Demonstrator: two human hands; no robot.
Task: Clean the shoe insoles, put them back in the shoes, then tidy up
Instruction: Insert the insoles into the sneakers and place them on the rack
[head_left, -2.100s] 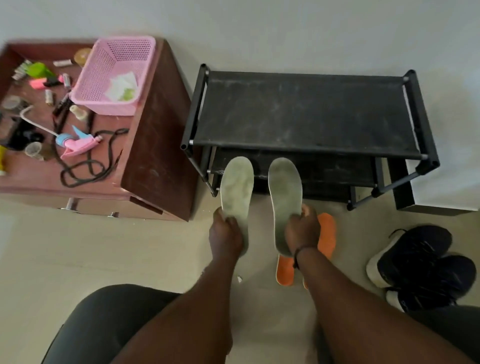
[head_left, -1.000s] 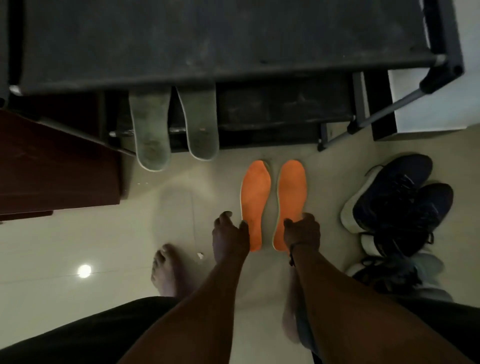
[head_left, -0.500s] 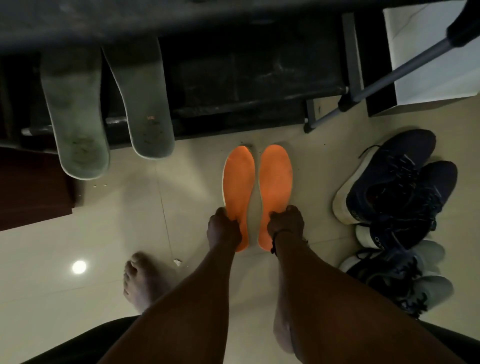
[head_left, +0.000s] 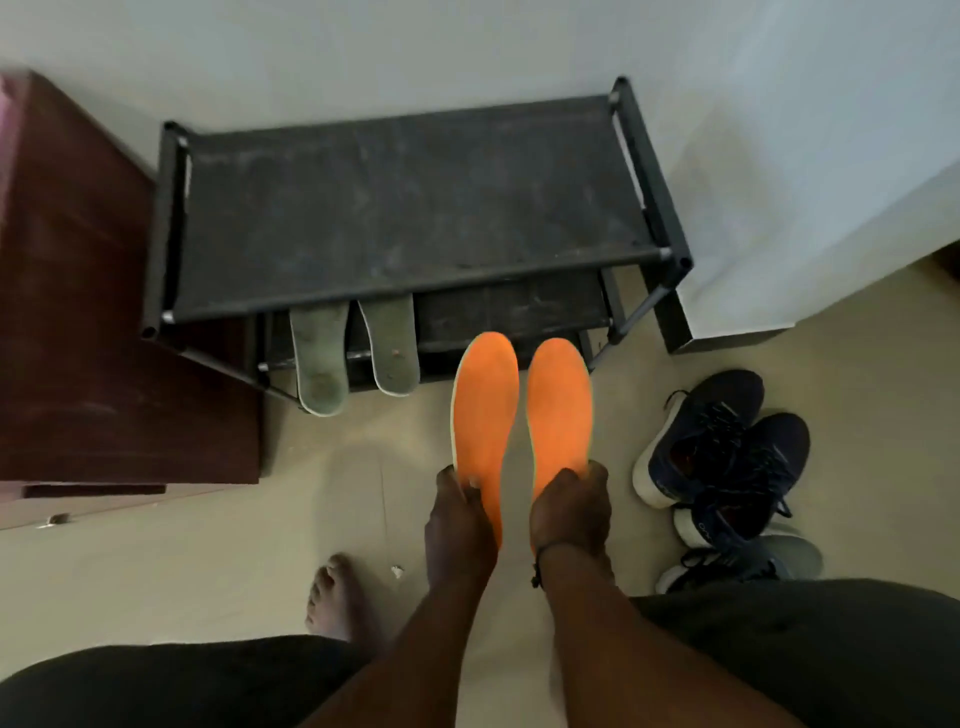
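Note:
I hold two orange insoles up off the floor, toes pointing away from me. My left hand (head_left: 457, 514) grips the heel of the left orange insole (head_left: 484, 410). My right hand (head_left: 570, 512) grips the heel of the right orange insole (head_left: 560, 405). Two grey-green insoles (head_left: 319, 358) (head_left: 394, 348) lean on the lower bar of the black shoe rack (head_left: 410, 208), heels hanging toward the floor. A pair of dark navy sneakers (head_left: 722, 441) sits on the floor to the right of my hands.
A grey sneaker (head_left: 743, 561) lies below the navy pair. A dark wooden cabinet (head_left: 88, 332) stands left of the rack. A white wall block (head_left: 810, 218) is at the right. My bare foot (head_left: 337, 597) rests on the tiled floor near a small white scrap (head_left: 397, 571).
The grey-green insoles went from my hands onto the rack's lower bar. Both hands then took the orange insoles by the heels and lifted them off the floor as my head rose.

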